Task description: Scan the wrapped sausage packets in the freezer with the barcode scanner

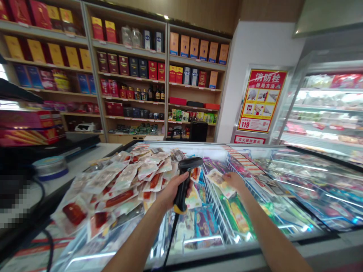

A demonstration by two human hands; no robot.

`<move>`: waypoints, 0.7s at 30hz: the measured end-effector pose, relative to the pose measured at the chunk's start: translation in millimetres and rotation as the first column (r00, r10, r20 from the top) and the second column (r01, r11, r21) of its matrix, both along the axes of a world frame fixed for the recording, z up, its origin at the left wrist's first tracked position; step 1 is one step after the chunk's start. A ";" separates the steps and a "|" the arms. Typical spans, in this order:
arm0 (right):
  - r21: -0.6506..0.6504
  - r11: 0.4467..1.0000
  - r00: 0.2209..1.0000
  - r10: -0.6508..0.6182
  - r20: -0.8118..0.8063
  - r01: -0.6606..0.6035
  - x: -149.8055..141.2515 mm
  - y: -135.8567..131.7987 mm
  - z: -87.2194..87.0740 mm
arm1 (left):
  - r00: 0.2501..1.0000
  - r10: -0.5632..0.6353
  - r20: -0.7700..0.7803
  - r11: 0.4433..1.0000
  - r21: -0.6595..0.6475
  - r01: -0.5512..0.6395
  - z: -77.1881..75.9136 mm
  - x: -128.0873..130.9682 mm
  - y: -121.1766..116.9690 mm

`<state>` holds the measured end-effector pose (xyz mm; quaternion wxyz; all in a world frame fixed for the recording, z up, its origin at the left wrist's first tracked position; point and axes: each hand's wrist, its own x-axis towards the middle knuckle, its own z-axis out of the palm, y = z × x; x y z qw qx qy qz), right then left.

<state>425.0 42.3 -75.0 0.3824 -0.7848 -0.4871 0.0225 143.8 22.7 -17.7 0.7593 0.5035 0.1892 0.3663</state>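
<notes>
Left hand (177,189): closed around the grip of a black-and-yellow scanner (184,185), its cord running down toward the viewer. Right hand (235,180): fingers partly curled, pinching the right edge of a small flat packet (221,183), just right of the scanner. Beneath both hands: a glass-topped freezer (201,260), colourful packs in wire baskets inside. Left of the left hand: a broad heap of clear food packets (121,181), reddish-brown contents. Farther left: a roll of tape (50,168). Beyond the hands: shelves (130,77) of boxes and bottles; to their right, a red-and-yellow poster (262,100).
</notes>
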 end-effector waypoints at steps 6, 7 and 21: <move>-0.142 0.962 0.960 0.204 -0.192 -0.233 -7.5 -3.9 3.3 | 0.999 -0.042 -0.031 0.999 0.024 0.042 -0.7 1.1 -4.0; -0.066 0.974 0.961 0.202 -0.187 -0.218 -8.3 -3.6 1.9 | 0.998 -0.048 -0.029 0.998 0.033 0.049 -0.9 1.1 -4.4; 0.347 0.935 0.989 -0.028 -0.143 0.077 -12.4 -0.3 2.1 | 0.997 -0.076 -0.006 0.997 0.028 0.076 10.4 -1.2 -15.3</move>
